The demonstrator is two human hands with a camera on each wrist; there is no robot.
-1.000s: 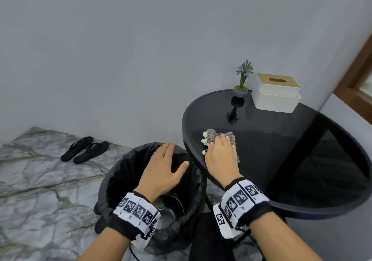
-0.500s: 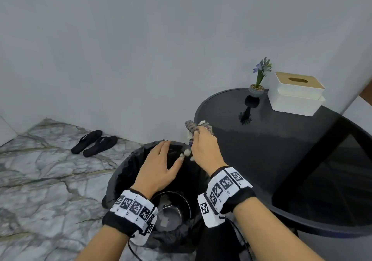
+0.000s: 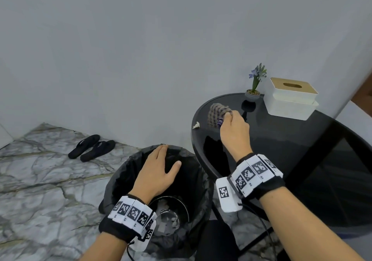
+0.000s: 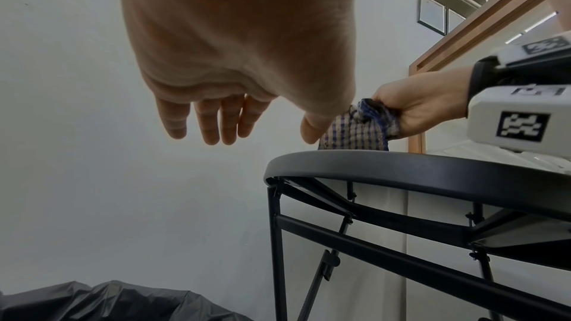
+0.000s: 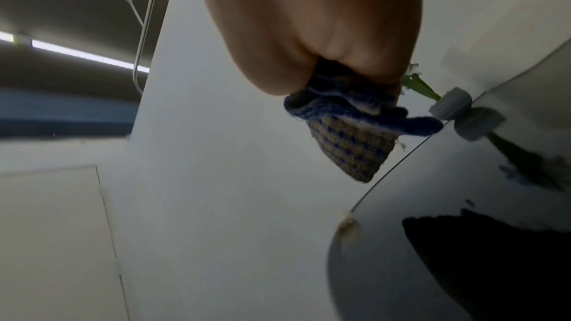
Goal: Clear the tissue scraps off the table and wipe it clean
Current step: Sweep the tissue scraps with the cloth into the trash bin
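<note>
My right hand (image 3: pixel 231 128) grips a grey and blue checked cloth (image 3: pixel 216 113) bunched in its fingers, and the cloth hangs just above the far left of the round black glass table (image 3: pixel 281 140). The same cloth (image 4: pixel 358 131) (image 5: pixel 352 145) shows in both wrist views. One small white tissue scrap (image 3: pixel 196 125) lies on the table near its left edge, left of the cloth. The left hand (image 3: pixel 161 170) hovers flat, fingers spread, over the black-lined trash bin (image 3: pixel 128 172). White scraps lie at the bin's bottom.
A small potted purple flower (image 3: pixel 255 83) and a white tissue box (image 3: pixel 289 99) with a wooden lid stand at the table's back. Black sandals (image 3: pixel 91 149) lie on the marble floor by the wall. The table's metal legs (image 4: pixel 275 241) stand right beside the bin.
The right hand swept cloth and scraps to the table edge over the bin, then lifted the cloth back over the table farther in. One scrap now lies on the table. The left hand stayed over the bin.
</note>
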